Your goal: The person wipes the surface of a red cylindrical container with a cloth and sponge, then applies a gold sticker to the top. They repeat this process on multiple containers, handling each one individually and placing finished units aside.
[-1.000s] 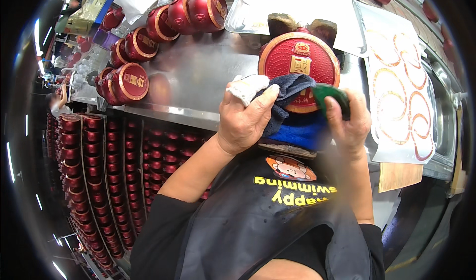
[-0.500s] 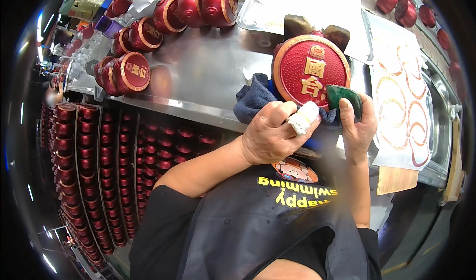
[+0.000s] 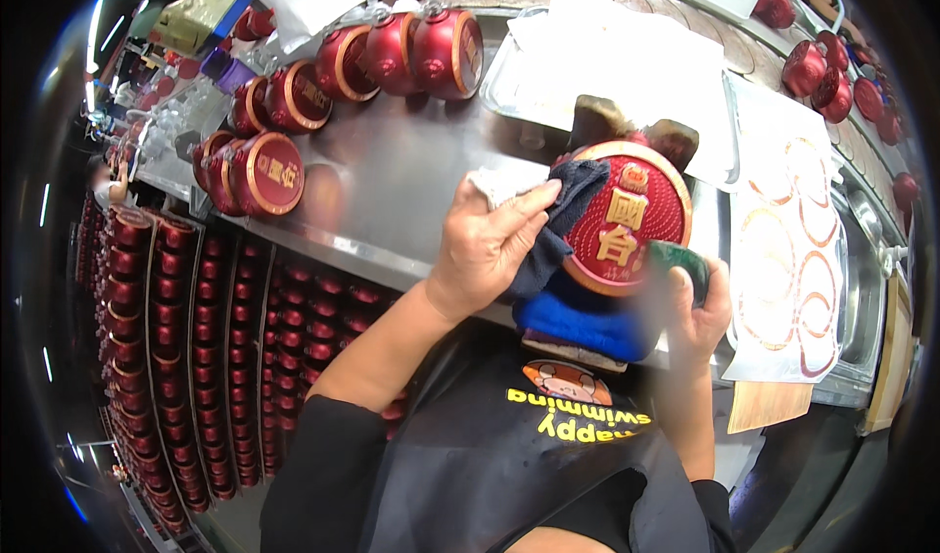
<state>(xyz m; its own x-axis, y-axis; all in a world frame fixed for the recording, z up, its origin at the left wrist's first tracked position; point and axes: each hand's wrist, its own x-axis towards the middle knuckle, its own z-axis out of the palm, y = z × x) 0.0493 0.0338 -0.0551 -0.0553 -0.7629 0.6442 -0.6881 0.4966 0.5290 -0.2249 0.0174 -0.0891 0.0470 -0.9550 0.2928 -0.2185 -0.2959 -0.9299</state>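
Observation:
A round red bottle (image 3: 664, 200) with a gold rim and raised gold characters lies face up on the metal worktop, its dotted front toward me. My left hand (image 3: 490, 244) grips a dark blue cloth (image 3: 563, 222), which lies over the left edge of the bottle's front. Something white (image 3: 507, 185), like a wrapping or tissue, shows at that hand's fingers. A dark green flat scraper (image 3: 681, 257) is pinched between thumb and fingers of my right hand (image 3: 700, 308), at the bottle's lower right edge. Folded blue cloth (image 3: 587, 323) is below the bottle.
Two dark blocks (image 3: 597, 122) flank the bottle's far end. Several more red bottles (image 3: 447, 53) stand on the worktop (image 3: 411, 161) to the left. White paper (image 3: 636, 58) lies behind, and a sheet of ring-shaped decals (image 3: 783, 249) lies right. Racks of red bottles (image 3: 206, 357) fill the lower left.
My left hand has moved up and left with the cloth, from the bottle's lower edge to its left side. My right hand still holds the scraper near the lower right edge.

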